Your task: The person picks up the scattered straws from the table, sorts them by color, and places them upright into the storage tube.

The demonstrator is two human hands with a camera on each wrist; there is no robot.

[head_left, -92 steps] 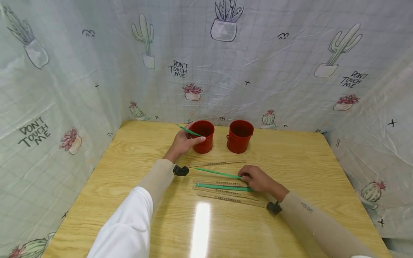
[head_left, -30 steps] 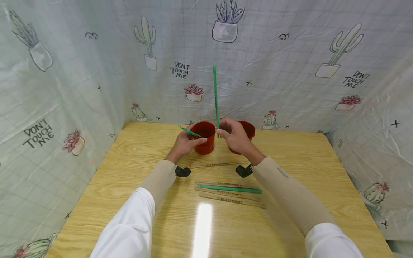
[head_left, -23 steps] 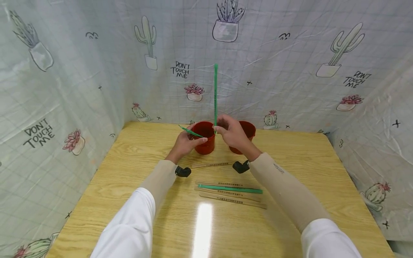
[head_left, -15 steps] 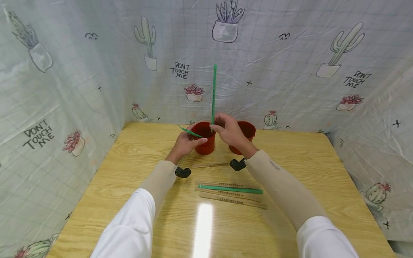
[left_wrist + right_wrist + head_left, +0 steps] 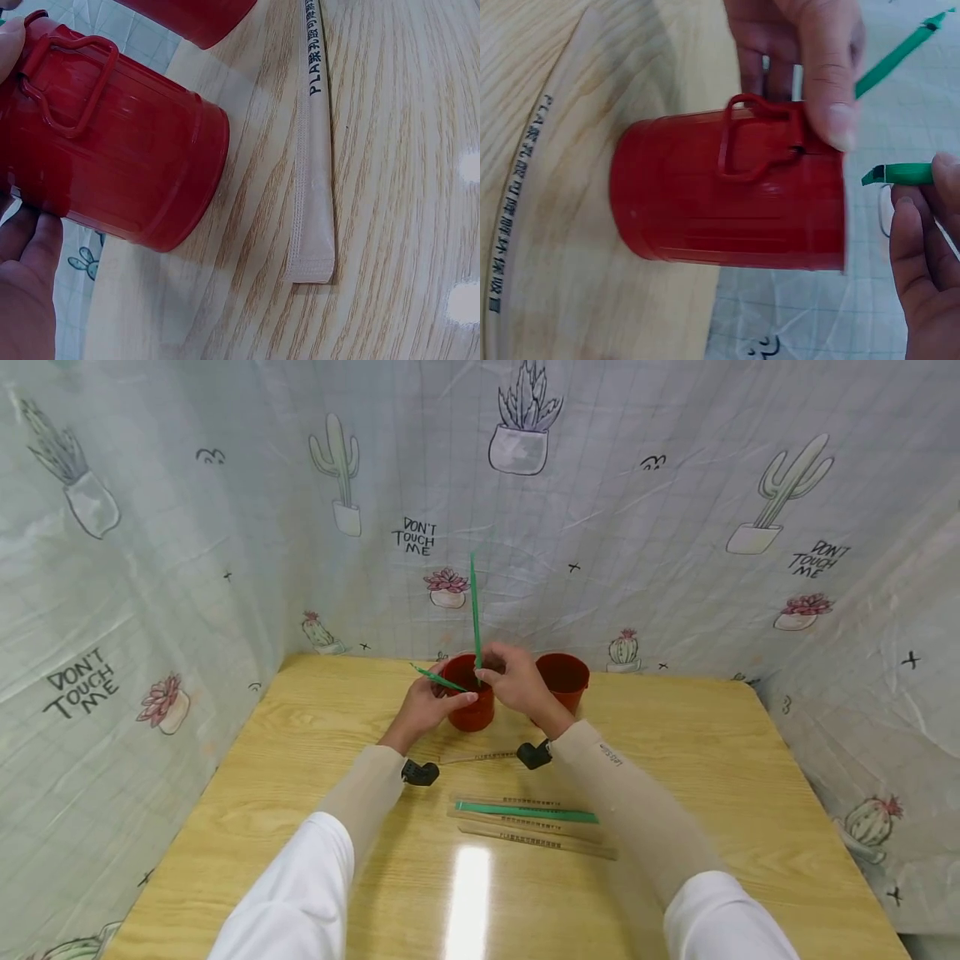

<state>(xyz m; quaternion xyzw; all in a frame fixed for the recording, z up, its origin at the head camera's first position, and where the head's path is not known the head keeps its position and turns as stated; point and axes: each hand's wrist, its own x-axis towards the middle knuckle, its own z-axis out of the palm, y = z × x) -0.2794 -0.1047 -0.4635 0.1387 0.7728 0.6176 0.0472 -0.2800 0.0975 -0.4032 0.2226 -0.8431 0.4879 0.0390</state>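
My left hand (image 5: 426, 706) grips the left red bucket (image 5: 471, 718), its thumb at the rim and its fingers round the far side. Beside that thumb, a green wrapped straw (image 5: 431, 677) slants out from the bucket's mouth toward the upper left. My right hand (image 5: 517, 681) pinches another green wrapped straw (image 5: 475, 602) near its lower end and holds it upright over the same bucket. In the right wrist view the lower tip of this straw (image 5: 885, 174) shows just outside the bucket's rim (image 5: 844, 202).
A second red bucket (image 5: 564, 672) stands just right, partly behind my right hand. One brown wrapped straw (image 5: 480, 756) lies in front of the buckets. Nearer to me lie several brown wrapped straws (image 5: 536, 842) and a green one (image 5: 525, 812). A patterned curtain (image 5: 630, 585) encloses the table.
My right hand has lifted a green straw off the table, turned it upright, and brought it left and lower over the left bucket. My left hand keeps its grip there.
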